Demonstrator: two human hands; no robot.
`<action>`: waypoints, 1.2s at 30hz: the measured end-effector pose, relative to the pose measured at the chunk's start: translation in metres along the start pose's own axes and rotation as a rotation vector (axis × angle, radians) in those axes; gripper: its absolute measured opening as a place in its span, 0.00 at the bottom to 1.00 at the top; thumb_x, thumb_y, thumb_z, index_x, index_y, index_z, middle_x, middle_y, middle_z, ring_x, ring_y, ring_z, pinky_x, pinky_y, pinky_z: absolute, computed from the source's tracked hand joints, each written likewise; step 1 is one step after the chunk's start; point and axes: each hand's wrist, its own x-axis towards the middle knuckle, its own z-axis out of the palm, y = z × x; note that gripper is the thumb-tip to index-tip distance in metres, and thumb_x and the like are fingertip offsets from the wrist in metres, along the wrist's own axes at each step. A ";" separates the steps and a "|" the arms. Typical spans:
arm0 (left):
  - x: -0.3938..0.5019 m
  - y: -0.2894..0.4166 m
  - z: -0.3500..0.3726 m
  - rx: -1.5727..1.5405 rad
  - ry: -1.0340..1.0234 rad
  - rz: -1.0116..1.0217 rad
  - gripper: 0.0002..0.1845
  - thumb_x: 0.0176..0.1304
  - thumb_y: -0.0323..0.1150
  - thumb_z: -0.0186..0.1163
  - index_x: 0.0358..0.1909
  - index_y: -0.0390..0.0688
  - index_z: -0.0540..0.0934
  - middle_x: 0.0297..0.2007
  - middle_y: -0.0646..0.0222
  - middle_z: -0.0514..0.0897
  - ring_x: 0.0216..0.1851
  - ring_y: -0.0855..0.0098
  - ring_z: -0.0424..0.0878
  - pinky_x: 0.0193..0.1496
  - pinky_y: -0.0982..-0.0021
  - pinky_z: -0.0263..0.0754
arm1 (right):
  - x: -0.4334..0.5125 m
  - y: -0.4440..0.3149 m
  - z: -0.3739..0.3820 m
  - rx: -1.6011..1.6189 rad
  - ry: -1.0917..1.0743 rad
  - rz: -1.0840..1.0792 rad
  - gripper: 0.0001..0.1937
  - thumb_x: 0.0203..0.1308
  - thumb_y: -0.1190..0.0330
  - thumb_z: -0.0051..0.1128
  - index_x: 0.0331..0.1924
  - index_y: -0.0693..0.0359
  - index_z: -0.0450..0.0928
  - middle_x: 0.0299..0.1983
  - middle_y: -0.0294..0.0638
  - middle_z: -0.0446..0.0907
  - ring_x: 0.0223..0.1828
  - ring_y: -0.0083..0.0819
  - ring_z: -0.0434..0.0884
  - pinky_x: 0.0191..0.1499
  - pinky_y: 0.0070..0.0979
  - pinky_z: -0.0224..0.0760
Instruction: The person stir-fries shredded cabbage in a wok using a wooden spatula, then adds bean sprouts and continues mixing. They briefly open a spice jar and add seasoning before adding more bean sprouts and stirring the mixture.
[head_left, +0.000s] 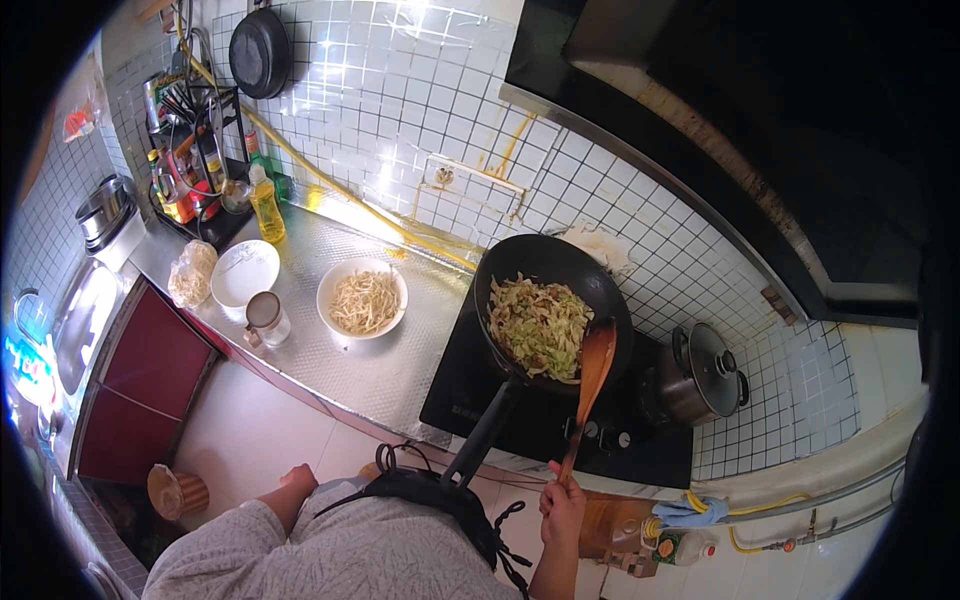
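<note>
My right hand (562, 506) grips the handle of a wooden spatula (596, 360), whose blade rests at the right side of the food in a black wok (517, 255). Chopped cabbage (540, 326), with small brown pieces among it, lies in the wok. The wok's long black handle (487, 435) points back towards my body, and no hand is on it. Beside my waist, my left hand (300, 480) hangs with its fingers curled and nothing visible in them. The wok sits over a black gas stove (465, 390).
On the metal counter (360, 375) stand a bowl of bean sprouts (364, 300), a white bowl (246, 274), a lidded jar (268, 319), a plastic bag (193, 274) and a yellow liquid bottle (266, 206). A lidded pot (697, 375) stands right of the wok, beneath a range hood (720, 150).
</note>
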 end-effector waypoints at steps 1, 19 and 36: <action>0.010 -0.006 0.007 -0.164 0.094 0.008 0.19 0.55 0.37 0.59 0.49 0.42 0.78 0.49 0.54 0.82 0.53 0.55 0.80 0.54 0.55 0.73 | 0.000 -0.001 0.000 0.004 -0.013 0.008 0.18 0.58 0.81 0.50 0.54 0.66 0.77 0.21 0.29 0.69 0.17 0.13 0.61 0.19 0.13 0.51; -0.219 0.261 -0.183 -1.253 -1.136 0.565 0.18 0.70 0.39 0.54 0.57 0.43 0.70 0.50 0.61 0.80 0.46 0.67 0.81 0.45 0.66 0.77 | -0.001 -0.258 0.068 -1.906 -0.208 -0.550 0.11 0.55 0.68 0.61 0.42 0.52 0.86 0.31 0.49 0.84 0.33 0.47 0.83 0.39 0.36 0.76; -0.231 0.268 -0.178 -1.354 -1.191 0.555 0.13 0.72 0.35 0.50 0.53 0.41 0.68 0.28 0.70 0.73 0.20 0.76 0.68 0.24 0.72 0.65 | 0.168 -0.259 0.026 -1.039 -0.110 0.159 0.12 0.66 0.63 0.54 0.41 0.62 0.83 0.18 0.32 0.74 0.16 0.16 0.69 0.17 0.13 0.55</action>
